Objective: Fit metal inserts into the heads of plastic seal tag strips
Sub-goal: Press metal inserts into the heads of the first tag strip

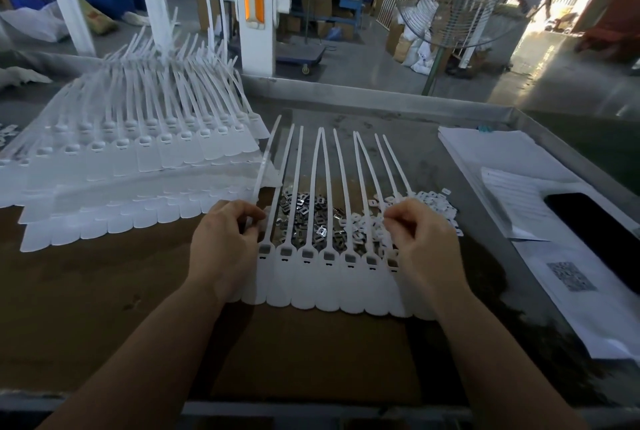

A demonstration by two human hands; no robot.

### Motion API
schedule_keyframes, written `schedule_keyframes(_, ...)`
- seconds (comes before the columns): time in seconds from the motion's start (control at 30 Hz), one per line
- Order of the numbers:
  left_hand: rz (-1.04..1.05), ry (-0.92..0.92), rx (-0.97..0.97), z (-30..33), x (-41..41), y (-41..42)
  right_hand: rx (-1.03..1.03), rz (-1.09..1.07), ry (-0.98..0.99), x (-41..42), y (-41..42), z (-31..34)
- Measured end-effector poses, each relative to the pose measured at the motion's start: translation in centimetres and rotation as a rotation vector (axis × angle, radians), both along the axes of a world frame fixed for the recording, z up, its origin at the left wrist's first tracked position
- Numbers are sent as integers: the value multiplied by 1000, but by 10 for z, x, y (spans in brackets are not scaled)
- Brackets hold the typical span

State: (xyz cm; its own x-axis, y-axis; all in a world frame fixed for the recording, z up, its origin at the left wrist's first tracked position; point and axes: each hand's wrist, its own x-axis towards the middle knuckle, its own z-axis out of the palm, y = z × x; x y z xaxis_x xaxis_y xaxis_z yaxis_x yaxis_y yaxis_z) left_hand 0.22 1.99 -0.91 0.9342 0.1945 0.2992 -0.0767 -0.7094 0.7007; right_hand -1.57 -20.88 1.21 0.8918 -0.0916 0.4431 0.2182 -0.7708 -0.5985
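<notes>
Your left hand (225,239) is curled at the left end of the row of seal tag strips (329,277) lying flat on the table (104,291), its fingers pinching the leftmost strip just above the head, while your right hand (420,239) is curled at the right end of the row over the loose white plastic caps (433,202); what its fingertips hold cannot be made out. The strip tails fan away from you across the pile of metal inserts (304,208), which lies just beyond the heads. A large stack of strips (138,152) sits to the left, and paper sheets (502,159) and a black phone (595,228) lie to the right.
</notes>
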Motion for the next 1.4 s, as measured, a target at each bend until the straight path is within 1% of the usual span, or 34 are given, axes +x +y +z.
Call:
schedule_keyframes(0.1, -6, 10, -5, 1, 0, 0, 99, -33, 14, -10, -17, -3)
schedule_keyframes(0.2, -5, 19, -13, 3, -1, 0, 155, -77, -18, -15, -30, -5)
schedule_keyframes(0.33, -5, 29, -20, 3, -2, 0, 153, -145, -94, -20, -41, -12)
schedule_keyframes(0.47, -17, 34, -31, 3, -2, 1, 184, -184, -99, -22, -41, -18)
schedule_keyframes(0.63, -18, 27, -27, 3, -1, 2, 220, -196, -47, -24, -41, -16)
schedule_keyframes(0.87, -1, 26, -20, 4, -1, 1, 264, -223, -45, -27, -42, -16)
schedule_keyframes(1.0, -1, 21, -22, 3, -1, 1, 242, -214, -52, -26, -43, -15)
schedule_keyframes(1.17, 6, 25, -15, 3, 0, 0, 308, -221, -35, -27, -43, -13)
schedule_keyframes(1.4, 1, 30, -25, 4, -1, -1, 343, -227, -22, -29, -46, -12)
